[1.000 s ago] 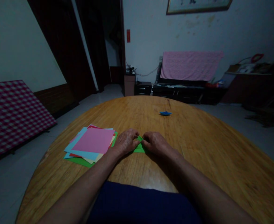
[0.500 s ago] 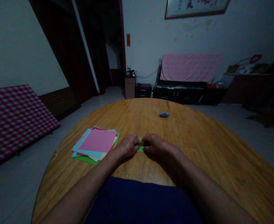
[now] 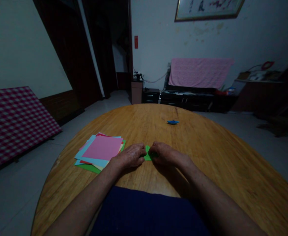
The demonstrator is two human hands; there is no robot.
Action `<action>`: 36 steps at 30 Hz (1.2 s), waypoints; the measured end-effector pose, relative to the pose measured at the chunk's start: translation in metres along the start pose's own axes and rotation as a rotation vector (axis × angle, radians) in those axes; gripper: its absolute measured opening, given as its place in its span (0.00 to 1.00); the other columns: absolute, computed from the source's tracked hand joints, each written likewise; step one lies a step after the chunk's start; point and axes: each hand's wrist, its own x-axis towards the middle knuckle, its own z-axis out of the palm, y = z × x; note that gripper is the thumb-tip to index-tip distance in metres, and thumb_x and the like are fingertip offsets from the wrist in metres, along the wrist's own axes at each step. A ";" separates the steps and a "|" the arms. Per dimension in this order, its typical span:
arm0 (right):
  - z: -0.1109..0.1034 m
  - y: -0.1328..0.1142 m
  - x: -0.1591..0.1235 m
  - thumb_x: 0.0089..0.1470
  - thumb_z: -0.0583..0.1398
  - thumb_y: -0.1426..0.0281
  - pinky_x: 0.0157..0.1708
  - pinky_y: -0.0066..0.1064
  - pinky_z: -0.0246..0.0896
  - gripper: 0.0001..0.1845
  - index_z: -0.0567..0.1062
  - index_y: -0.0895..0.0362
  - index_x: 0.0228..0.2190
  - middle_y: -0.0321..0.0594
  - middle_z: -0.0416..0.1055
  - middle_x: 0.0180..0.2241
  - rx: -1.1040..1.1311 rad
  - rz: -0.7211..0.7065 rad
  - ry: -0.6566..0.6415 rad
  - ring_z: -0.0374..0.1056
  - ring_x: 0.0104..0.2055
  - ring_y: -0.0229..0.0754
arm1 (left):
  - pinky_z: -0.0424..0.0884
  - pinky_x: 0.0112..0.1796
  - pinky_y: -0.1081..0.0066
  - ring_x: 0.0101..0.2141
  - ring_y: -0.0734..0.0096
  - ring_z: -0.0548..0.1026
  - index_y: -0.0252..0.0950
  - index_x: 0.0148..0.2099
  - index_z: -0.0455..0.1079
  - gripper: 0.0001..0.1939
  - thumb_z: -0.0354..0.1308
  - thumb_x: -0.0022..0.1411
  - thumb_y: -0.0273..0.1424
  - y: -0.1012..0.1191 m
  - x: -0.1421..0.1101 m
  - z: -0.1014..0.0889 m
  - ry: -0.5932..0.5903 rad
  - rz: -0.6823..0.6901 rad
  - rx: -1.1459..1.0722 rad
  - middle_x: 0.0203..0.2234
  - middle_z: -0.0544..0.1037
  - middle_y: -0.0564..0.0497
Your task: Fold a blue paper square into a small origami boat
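A small piece of green paper (image 3: pixel 147 154) lies on the wooden table between my two hands, its outer parts covered by my fingers. My left hand (image 3: pixel 134 154) has its fingers curled in on the paper's left side. On the right side, my right hand (image 3: pixel 163 152) bends its fingers down over the paper. Both hands are closed on it, though the fingertips are partly hidden. To the left of my left hand sits a stack of coloured paper sheets (image 3: pixel 102 148), pink on top, with blue, red, cream and green edges showing.
A small folded blue paper boat (image 3: pixel 172 122) rests farther back on the round wooden table (image 3: pixel 220 164). Past the table stand a low black cabinet (image 3: pixel 188 98) and something draped with a pink cloth (image 3: pixel 200 72). A red checked panel (image 3: pixel 18 124) is at the left.
My hands have moved slightly apart, and more of the green paper shows between them. The stack and the blue boat stay where they were.
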 end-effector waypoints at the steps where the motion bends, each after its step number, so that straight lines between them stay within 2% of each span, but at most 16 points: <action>1: -0.001 -0.001 0.000 0.47 0.57 0.74 0.33 0.28 0.55 0.11 0.75 0.55 0.34 0.41 0.69 0.35 -0.015 -0.029 -0.004 0.64 0.36 0.40 | 0.63 0.41 0.67 0.37 0.65 0.69 0.38 0.33 0.71 0.10 0.51 0.50 0.22 -0.002 -0.001 0.000 0.005 -0.005 -0.007 0.36 0.72 0.48; 3: -0.002 -0.001 -0.001 0.47 0.57 0.75 0.33 0.29 0.55 0.11 0.75 0.55 0.34 0.43 0.68 0.36 -0.031 -0.070 -0.010 0.64 0.36 0.41 | 0.63 0.41 0.68 0.37 0.64 0.69 0.38 0.34 0.71 0.14 0.50 0.46 0.20 -0.007 -0.003 -0.001 0.019 -0.018 -0.039 0.37 0.73 0.49; 7: -0.003 0.000 0.000 0.46 0.57 0.76 0.34 0.29 0.55 0.12 0.74 0.55 0.35 0.42 0.68 0.37 -0.027 -0.065 -0.030 0.64 0.36 0.41 | 0.64 0.42 0.68 0.39 0.64 0.70 0.39 0.38 0.72 0.24 0.46 0.40 0.17 -0.017 -0.005 -0.003 0.005 -0.013 -0.151 0.36 0.75 0.50; 11: -0.003 -0.002 0.001 0.45 0.56 0.78 0.33 0.29 0.55 0.13 0.75 0.56 0.34 0.43 0.68 0.37 -0.063 -0.069 -0.043 0.64 0.35 0.39 | 0.65 0.44 0.68 0.43 0.67 0.72 0.38 0.44 0.72 0.30 0.43 0.39 0.16 -0.024 -0.004 0.002 0.048 -0.060 -0.443 0.40 0.76 0.49; 14: -0.001 -0.004 0.001 0.47 0.56 0.77 0.33 0.29 0.54 0.12 0.74 0.56 0.35 0.43 0.68 0.37 -0.065 -0.047 -0.027 0.63 0.34 0.39 | 0.66 0.45 0.68 0.43 0.69 0.72 0.37 0.45 0.72 0.32 0.42 0.39 0.16 -0.028 -0.004 0.007 0.052 -0.081 -0.615 0.41 0.77 0.49; 16: 0.002 -0.005 0.000 0.48 0.55 0.76 0.32 0.30 0.53 0.12 0.74 0.56 0.35 0.43 0.68 0.36 -0.065 -0.031 -0.006 0.63 0.34 0.39 | 0.66 0.44 0.69 0.42 0.69 0.73 0.37 0.44 0.72 0.30 0.42 0.40 0.16 -0.030 -0.004 0.008 0.046 -0.096 -0.589 0.39 0.77 0.49; 20: 0.008 -0.004 0.001 0.50 0.53 0.75 0.30 0.30 0.52 0.12 0.73 0.56 0.35 0.43 0.68 0.36 -0.083 -0.028 0.032 0.64 0.33 0.40 | 0.66 0.44 0.69 0.40 0.69 0.71 0.36 0.41 0.72 0.23 0.45 0.44 0.17 -0.034 -0.003 0.007 0.070 -0.100 -0.361 0.38 0.75 0.50; 23: 0.010 -0.004 0.000 0.50 0.53 0.75 0.30 0.30 0.52 0.12 0.72 0.56 0.36 0.43 0.68 0.36 -0.074 -0.038 0.046 0.64 0.34 0.40 | 0.65 0.43 0.70 0.39 0.69 0.71 0.37 0.40 0.72 0.21 0.46 0.47 0.18 -0.035 -0.002 0.006 0.070 -0.084 -0.276 0.37 0.74 0.51; 26: 0.010 -0.005 -0.001 0.52 0.52 0.74 0.32 0.30 0.54 0.12 0.71 0.55 0.39 0.43 0.68 0.37 -0.037 -0.073 0.073 0.64 0.35 0.40 | 0.65 0.40 0.71 0.38 0.70 0.71 0.37 0.41 0.72 0.20 0.47 0.48 0.19 -0.035 -0.002 0.006 0.063 -0.060 -0.244 0.35 0.74 0.51; 30: 0.010 -0.002 0.000 0.48 0.55 0.75 0.34 0.31 0.55 0.15 0.67 0.57 0.41 0.44 0.69 0.37 -0.022 -0.080 0.105 0.65 0.37 0.43 | 0.65 0.38 0.72 0.37 0.70 0.71 0.37 0.41 0.72 0.19 0.48 0.49 0.19 -0.037 -0.002 0.007 0.079 -0.062 -0.247 0.35 0.74 0.50; 34: 0.011 0.002 0.003 0.48 0.53 0.78 0.35 0.30 0.54 0.21 0.66 0.53 0.45 0.42 0.68 0.39 -0.013 -0.116 0.102 0.65 0.39 0.42 | 0.65 0.37 0.72 0.35 0.70 0.71 0.37 0.40 0.73 0.16 0.49 0.52 0.21 -0.038 -0.001 0.008 0.103 -0.023 -0.254 0.34 0.75 0.51; 36: 0.012 0.002 0.005 0.48 0.53 0.78 0.33 0.30 0.53 0.20 0.68 0.51 0.44 0.41 0.67 0.39 -0.045 -0.098 0.080 0.64 0.38 0.41 | 0.65 0.38 0.72 0.35 0.71 0.71 0.37 0.40 0.73 0.15 0.48 0.54 0.21 -0.038 -0.001 0.009 0.124 -0.008 -0.255 0.34 0.75 0.51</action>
